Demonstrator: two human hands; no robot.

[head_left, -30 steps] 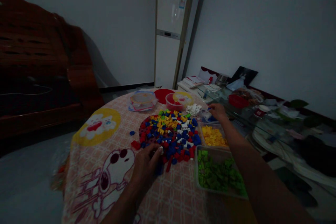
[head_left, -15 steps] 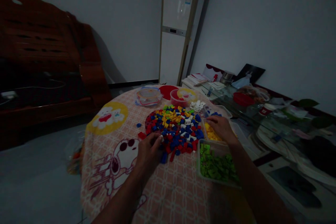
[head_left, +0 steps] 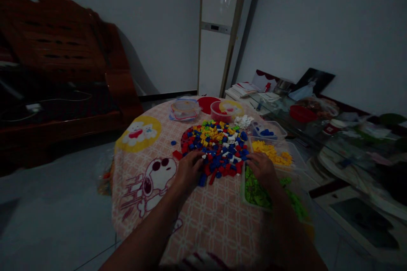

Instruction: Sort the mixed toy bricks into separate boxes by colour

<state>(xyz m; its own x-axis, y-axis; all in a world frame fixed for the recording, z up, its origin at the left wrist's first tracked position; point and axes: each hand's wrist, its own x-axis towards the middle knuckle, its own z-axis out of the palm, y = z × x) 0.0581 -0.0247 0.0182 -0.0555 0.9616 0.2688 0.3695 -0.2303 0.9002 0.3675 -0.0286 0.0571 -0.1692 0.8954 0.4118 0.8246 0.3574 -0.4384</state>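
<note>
A heap of small red, blue, yellow, white and green bricks (head_left: 216, 148) lies in the middle of a round table with a cartoon-print cloth (head_left: 152, 178). My left hand (head_left: 188, 171) rests at the heap's near left edge, fingers curled onto the bricks. My right hand (head_left: 262, 168) sits at the heap's near right edge, over the rim of a clear tray of green bricks (head_left: 254, 192), fingers bent down. What either hand holds is too dark to tell. A tray of yellow bricks (head_left: 271, 152) and a tray of blue bricks (head_left: 267, 131) lie further back on the right.
A clear lidded box (head_left: 184, 109), a red lid (head_left: 206, 103) and a red tub (head_left: 221, 114) stand at the table's far side, with white bricks (head_left: 243, 120) beside them. A cluttered glass table (head_left: 318, 127) is on the right, a wooden bench (head_left: 57, 76) on the left, a tall white unit (head_left: 219, 29) behind.
My right hand drew back from the blue-brick tray at the far right to the heap's near right edge. The left hand stayed at the heap. The view pulled back and tilted down.
</note>
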